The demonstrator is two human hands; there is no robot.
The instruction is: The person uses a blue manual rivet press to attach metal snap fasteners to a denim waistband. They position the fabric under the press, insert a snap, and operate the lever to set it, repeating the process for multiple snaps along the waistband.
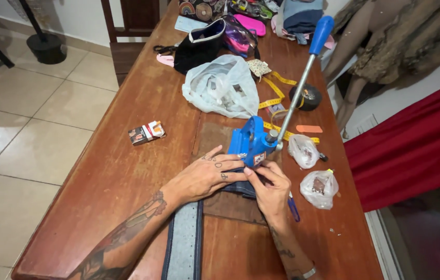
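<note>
Both hands position a strip of dark denim under a blue hand press on a wooden table.

The left hand (204,176) lies flat, fingers spread, pressing the dark blue denim strip (184,243) onto the glossy reddish-brown wooden table (111,176). The right hand (269,186) pinches the strip's end at the base of the blue metal hand press (251,142), its steel lever raised. Two small clear plastic bags (317,187) holding small parts lie just beside it; a crumpled white plastic bag (222,85) lies farther back.

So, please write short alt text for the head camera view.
Two bare hands, left hand and right hand, press a dark denim fabric strip under a blue hand-lever press on a brown wooden table.
</note>
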